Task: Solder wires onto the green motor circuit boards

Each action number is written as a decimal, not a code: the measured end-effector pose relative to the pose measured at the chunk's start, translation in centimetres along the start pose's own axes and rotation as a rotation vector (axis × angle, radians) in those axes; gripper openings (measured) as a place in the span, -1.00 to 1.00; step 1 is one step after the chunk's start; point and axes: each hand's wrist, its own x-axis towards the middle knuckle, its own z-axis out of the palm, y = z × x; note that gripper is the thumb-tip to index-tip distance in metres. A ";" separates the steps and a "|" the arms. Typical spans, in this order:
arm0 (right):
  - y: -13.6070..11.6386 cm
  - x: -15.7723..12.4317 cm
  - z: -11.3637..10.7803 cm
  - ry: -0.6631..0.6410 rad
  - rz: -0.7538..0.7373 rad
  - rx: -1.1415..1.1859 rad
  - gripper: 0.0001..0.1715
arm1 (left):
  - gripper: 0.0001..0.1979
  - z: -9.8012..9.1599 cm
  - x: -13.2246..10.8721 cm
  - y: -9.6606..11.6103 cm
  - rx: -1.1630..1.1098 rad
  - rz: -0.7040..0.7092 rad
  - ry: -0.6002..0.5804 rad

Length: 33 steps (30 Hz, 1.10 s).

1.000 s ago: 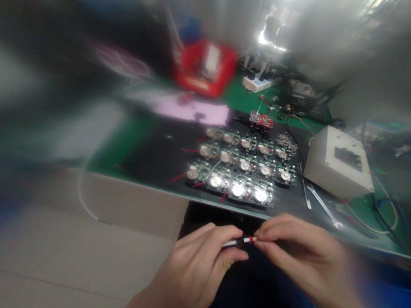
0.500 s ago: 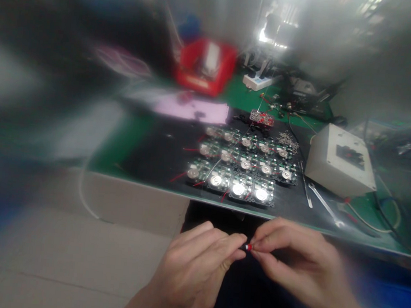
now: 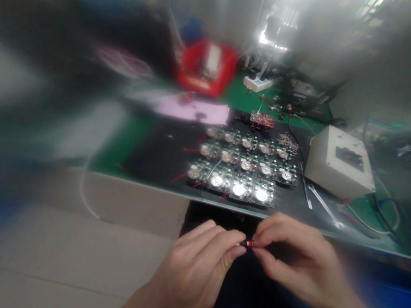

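Rod (image 3: 247, 243), long axis crosswise, red end pointing toward right; hands (image 3: 198, 261) (image 3: 296, 250) each pinched nearly closed on it.

Left of the rows of circuit boards (image 3: 246, 165), the black mat (image 3: 155, 152) offers open passage, thin red wires (image 3: 191, 150) aside. Behind the boards, a red unit (image 3: 262, 119) and a heap of small pins (image 3: 287, 141) crowd the way. To their right, a slim tool (image 3: 305, 187) and a wrench (image 3: 325, 206) lie flat, low enough to clear; beyond, the white box (image 3: 322, 162) blocks sideways travel. In front of the boards runs a narrow strip of worktop (image 3: 166, 187), the left hand (image 3: 198, 261) and right hand (image 3: 299, 255) just past its edge.
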 end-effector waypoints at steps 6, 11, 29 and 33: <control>0.0 -0.1 0.5 0.011 -0.099 -0.056 -0.82 | -0.79 0.1 -0.6 -0.5 -0.068 -0.062 -0.031; -0.4 0.1 0.7 -0.008 -0.223 -0.114 -0.81 | -0.76 0.1 -1.0 -0.5 -0.098 -0.091 -0.039; 0.0 -0.4 0.5 0.077 0.007 0.081 -0.78 | -0.77 -0.3 -0.6 0.2 -0.040 -0.089 -0.018; 0.2 -0.5 1.0 0.075 -0.011 0.108 -0.73 | -0.83 -0.2 -0.2 0.2 -0.005 -0.024 -0.027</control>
